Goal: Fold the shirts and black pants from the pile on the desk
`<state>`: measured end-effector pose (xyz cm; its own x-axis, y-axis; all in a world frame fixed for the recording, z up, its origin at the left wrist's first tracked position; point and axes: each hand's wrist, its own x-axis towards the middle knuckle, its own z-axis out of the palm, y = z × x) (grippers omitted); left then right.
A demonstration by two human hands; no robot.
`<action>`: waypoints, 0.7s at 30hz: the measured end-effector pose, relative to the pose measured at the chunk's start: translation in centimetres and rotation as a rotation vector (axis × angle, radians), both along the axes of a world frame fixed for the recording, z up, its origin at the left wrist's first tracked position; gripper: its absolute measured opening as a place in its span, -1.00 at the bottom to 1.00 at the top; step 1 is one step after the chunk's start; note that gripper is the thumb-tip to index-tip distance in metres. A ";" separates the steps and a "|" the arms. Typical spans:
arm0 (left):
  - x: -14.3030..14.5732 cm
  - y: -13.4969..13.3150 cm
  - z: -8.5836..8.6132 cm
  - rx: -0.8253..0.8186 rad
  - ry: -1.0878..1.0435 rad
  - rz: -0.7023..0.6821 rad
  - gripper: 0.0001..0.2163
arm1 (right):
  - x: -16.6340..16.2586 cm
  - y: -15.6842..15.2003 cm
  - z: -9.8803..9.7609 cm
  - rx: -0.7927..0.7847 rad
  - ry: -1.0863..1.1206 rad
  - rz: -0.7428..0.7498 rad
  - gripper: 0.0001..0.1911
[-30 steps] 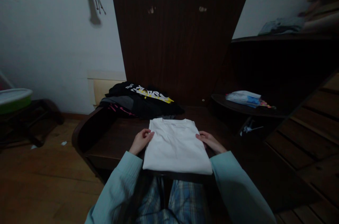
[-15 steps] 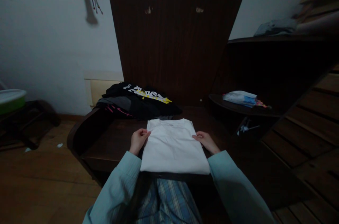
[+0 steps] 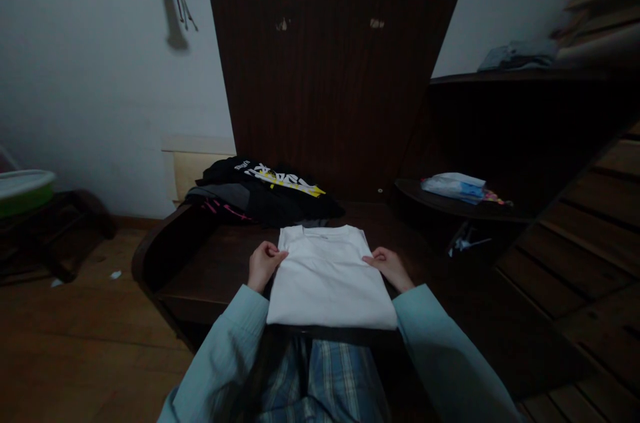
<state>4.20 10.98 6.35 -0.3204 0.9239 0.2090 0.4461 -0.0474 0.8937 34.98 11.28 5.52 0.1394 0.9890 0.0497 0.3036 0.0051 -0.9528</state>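
A white T-shirt [image 3: 330, 283] lies folded into a near-rectangle on the dark wooden bench [image 3: 200, 269], its collar pointing away from me and its folded edge along the bench's front. At its left side my left hand [image 3: 263, 265] pinches the fabric between thumb and fingers. My right hand [image 3: 390, 267] grips the opposite side at about the same height. Small creases run across the shirt's middle. Beyond it, a heap of dark clothes [image 3: 265, 193] with white, yellow and pink prints rests at the back of the bench.
On the right, a low rounded shelf [image 3: 415, 196] carries a plastic packet [image 3: 455, 187]. Folded cloth [image 3: 520, 55] sits on the higher shelf. A curved armrest [image 3: 145, 263] bounds the bench on the left. Farther left, a green-and-white basin [image 3: 25, 193] stands on a dark stool [image 3: 55, 236].
The camera view has shifted slightly. Both hands keep hold of the T-shirt's sides, and the left fingers sit a touch farther in over its edge.
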 end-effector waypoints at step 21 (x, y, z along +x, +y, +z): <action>-0.6 5.6 -0.4 0.042 -0.284 -0.274 -0.62 | -0.1 5.3 0.4 0.016 0.011 -0.035 -0.70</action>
<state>3.64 16.56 5.95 -0.1139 0.9759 0.1864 0.1470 -0.1690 0.9746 34.84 16.58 5.93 0.1745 0.9826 0.0634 0.2932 0.0096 -0.9560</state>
